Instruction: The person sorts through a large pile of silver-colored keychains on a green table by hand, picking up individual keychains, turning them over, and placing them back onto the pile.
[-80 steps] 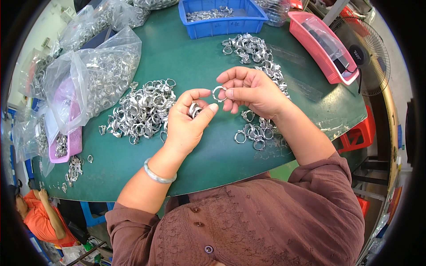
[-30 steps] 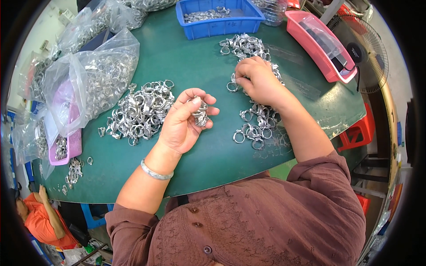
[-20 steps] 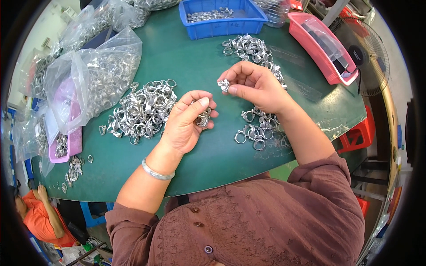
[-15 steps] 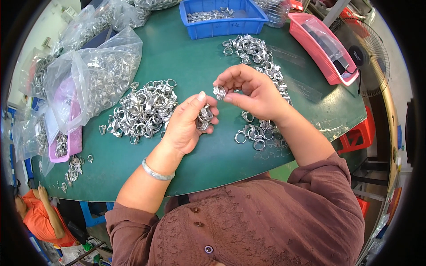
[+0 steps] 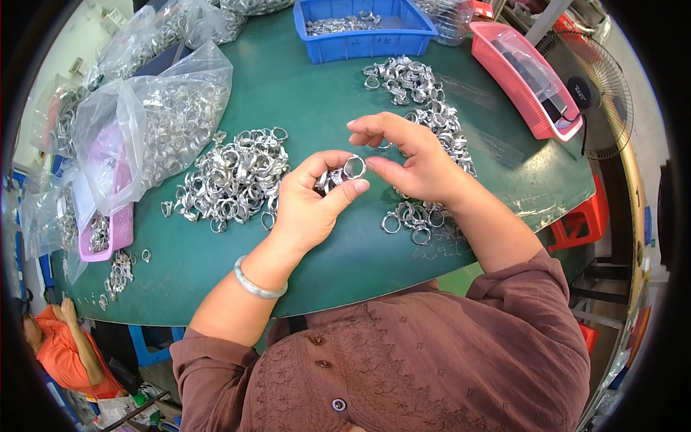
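Note:
My left hand point(image 5: 311, 198) is closed around several silver-coloured metal rings. One ring point(image 5: 354, 168) stands up between its thumb and fingers. Just to the right, my right hand point(image 5: 410, 155) has its fingers stretched out and apart from the thumb. That thumb's tip is beside the upright ring; whether it touches cannot be made out. A large heap of rings point(image 5: 234, 176) lies left of my left hand. More rings point(image 5: 443, 129) form a long pile behind and beyond my right hand, and a small cluster of rings point(image 5: 414, 219) lies nearer me.
Clear plastic bags of rings point(image 5: 180, 115) and a purple basket point(image 5: 124, 227) stand left on the green table point(image 5: 309, 86). A blue bin point(image 5: 363, 49) is at the back, a pink basket point(image 5: 518, 79) back right, near a fan point(image 5: 604, 93). A person in orange point(image 5: 72, 353) sits lower left.
My right fingers have opened and no longer pinch a ring. An upright ring now shows in my left fingertips, and my left hand has turned and shifted slightly right.

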A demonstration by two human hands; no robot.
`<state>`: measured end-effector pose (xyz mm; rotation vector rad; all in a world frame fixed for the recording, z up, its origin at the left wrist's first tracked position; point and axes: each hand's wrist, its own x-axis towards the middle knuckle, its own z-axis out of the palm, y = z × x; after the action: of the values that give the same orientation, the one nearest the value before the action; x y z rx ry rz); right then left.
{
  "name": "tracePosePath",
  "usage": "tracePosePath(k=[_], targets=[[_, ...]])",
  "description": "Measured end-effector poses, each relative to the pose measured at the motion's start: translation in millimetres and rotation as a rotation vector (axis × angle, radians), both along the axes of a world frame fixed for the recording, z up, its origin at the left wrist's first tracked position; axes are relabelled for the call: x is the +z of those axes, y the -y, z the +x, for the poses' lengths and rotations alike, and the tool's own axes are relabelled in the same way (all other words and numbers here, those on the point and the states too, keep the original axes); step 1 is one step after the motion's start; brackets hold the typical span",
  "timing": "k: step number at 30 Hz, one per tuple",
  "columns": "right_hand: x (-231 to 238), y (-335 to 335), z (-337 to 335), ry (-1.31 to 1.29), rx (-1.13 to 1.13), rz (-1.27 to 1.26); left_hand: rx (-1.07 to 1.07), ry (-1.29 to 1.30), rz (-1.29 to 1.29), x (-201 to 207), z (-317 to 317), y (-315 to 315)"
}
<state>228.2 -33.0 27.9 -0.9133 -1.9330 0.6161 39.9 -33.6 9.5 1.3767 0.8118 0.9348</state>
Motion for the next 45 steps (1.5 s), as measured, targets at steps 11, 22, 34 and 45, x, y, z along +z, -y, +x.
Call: tracePosePath(k=[11, 22, 34, 45], targets=[[-9.0, -12.2, 22.6, 0.432, -0.279, 0.151, 0.091, -0.105, 0.228, -6.4, 1.2, -1.5], [0.3, -5.4, 22.4, 0.863, -0.331, -0.024, 0.082, -0.071, 0.255, -9.0, -0.1, -2.1], [-9.3, -8.0, 22.5, 0.852, -0.378, -0.057, -0.260, 0.655, -0.606, -7.9, -11.1, -15.8], [0.8, -9.0, 16.2, 0.391, -0.184, -0.189, -0.205, 0.571, -0.673, -15.6, -13.9, -18.9]])
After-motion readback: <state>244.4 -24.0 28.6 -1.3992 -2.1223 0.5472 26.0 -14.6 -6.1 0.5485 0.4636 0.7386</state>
